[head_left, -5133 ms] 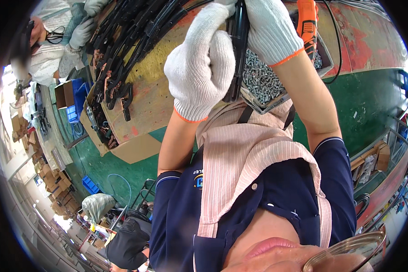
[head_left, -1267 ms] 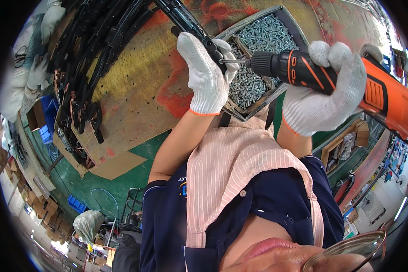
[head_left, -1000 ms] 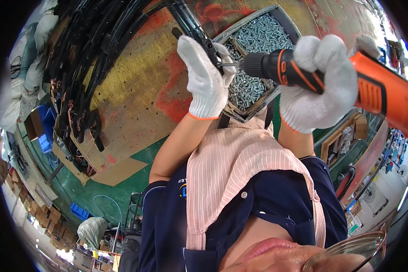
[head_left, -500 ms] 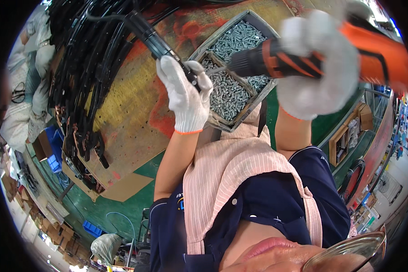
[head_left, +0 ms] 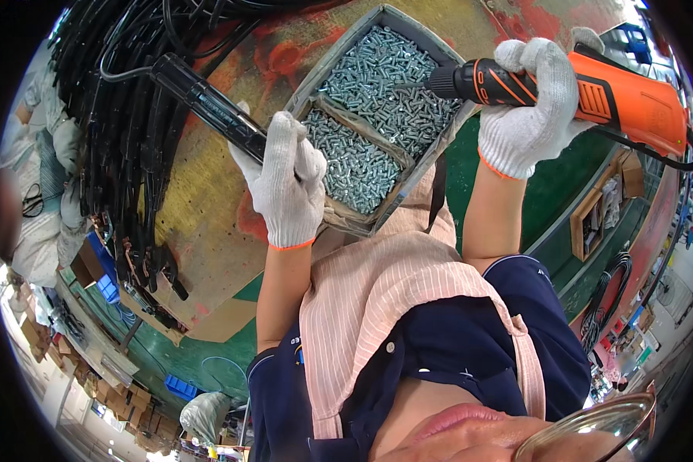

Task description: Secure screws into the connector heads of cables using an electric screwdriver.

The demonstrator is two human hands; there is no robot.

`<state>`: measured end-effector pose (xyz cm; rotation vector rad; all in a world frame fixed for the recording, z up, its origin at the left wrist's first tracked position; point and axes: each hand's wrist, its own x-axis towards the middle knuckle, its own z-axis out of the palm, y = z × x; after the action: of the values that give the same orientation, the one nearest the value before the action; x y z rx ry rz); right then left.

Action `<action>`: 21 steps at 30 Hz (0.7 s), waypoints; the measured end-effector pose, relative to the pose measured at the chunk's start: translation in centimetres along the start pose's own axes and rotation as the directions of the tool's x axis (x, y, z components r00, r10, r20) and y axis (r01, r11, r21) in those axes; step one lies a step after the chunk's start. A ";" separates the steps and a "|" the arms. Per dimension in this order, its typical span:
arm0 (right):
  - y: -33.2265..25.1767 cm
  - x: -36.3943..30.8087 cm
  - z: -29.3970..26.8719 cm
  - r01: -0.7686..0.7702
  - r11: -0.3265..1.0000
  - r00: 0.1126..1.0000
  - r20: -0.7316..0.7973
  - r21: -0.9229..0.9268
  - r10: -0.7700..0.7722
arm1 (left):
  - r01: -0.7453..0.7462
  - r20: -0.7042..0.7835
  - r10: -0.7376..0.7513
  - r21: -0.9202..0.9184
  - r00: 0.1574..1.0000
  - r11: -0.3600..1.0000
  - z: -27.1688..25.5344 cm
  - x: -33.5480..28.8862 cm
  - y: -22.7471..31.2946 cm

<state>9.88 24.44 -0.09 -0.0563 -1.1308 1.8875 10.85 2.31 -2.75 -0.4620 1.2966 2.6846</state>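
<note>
We see our left hand (head_left: 286, 183), in a white glove, with its fingers closed around a black tube (head_left: 208, 104) that runs out toward ten o'clock over the worn tabletop (head_left: 208, 231). Our right hand (head_left: 525, 108), gloved too, has its fingers wrapped around an orange power screwdriver (head_left: 593, 88), its black nose pointing toward nine o'clock above a grey tray of silver screws (head_left: 377, 115). A bundle of black cables (head_left: 123, 154) lies at nine o'clock from the left hand.
</note>
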 end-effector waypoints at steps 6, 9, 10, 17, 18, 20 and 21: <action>0.7 0.0 0.9 0.051 0.997 0.996 -0.079 0.066 -0.045 | 0.008 0.034 -0.007 -0.024 0.999 1.000 -0.2 -0.1 -0.1; 1.4 0.1 0.2 0.100 0.993 0.995 0.015 -0.061 -0.099 | 0.010 0.048 -0.008 -0.033 0.999 0.999 -0.2 -0.2 0.0; 1.3 0.1 0.2 0.100 0.993 0.995 0.016 -0.064 -0.099 | 0.012 0.047 -0.011 -0.035 0.999 0.999 -0.2 -0.2 0.0; -0.8 -0.5 0.1 0.018 1.000 0.996 -0.084 0.017 -0.016 | 0.021 0.038 -0.019 -0.036 0.999 0.999 -0.4 -0.1 -0.1; -1.2 -0.5 0.1 -0.040 0.997 0.988 -0.146 0.063 0.049 | 0.017 0.034 -0.016 -0.027 0.999 0.999 -0.2 -0.1 -0.1; -1.2 -0.2 -1.1 0.029 1.000 0.992 -0.120 -0.010 -0.030 | 0.021 0.038 -0.020 -0.027 0.999 0.999 -0.2 -0.2 -0.1; -1.4 -0.2 -1.3 0.040 0.999 0.991 -0.126 0.016 -0.038 | 0.023 0.038 -0.022 -0.029 0.999 0.999 -0.3 -0.1 -0.1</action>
<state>11.52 25.47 0.05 -0.1397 -1.0221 1.8335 11.01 2.14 -2.93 -0.4249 1.2356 2.6843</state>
